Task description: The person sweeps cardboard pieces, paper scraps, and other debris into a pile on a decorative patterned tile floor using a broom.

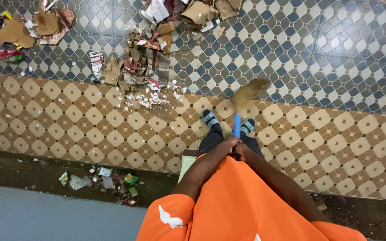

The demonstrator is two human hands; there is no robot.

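Below the chest, at centre frame: both hands meet on one broom handle, just above the person's dark trousers.
Left hand [228, 143]: clenched around the top of the broom handle, the arm coming in from the orange sleeve on the left.
Right hand [242, 149]: also closed on the handle, touching the left hand; its fingers are partly hidden.
Broom [238, 120]: a short bright blue handle that rises from the hands and ends in a fan of tan straw bristles; the bristles are blurred and spread wide over the floor in front of the feet.
Feet: two light blue sandals [209, 118], one on each side of the handle, standing on the brown tiles.
Floor [68, 120]: diamond-patterned tiles, a brown and cream band under the person, a blue and grey field beyond it.
Nearest litter [150, 99]: white paper scraps scattered to the left of the broom, well apart from the bristles.
Main pile [141, 58]: torn brown cardboard and paper, heaped just past the scraps.
Far piles [32, 24]: more cardboard and wrappers along the top edge.
Dark strip: small green and white rubbish [106, 180] lies by the lower left.
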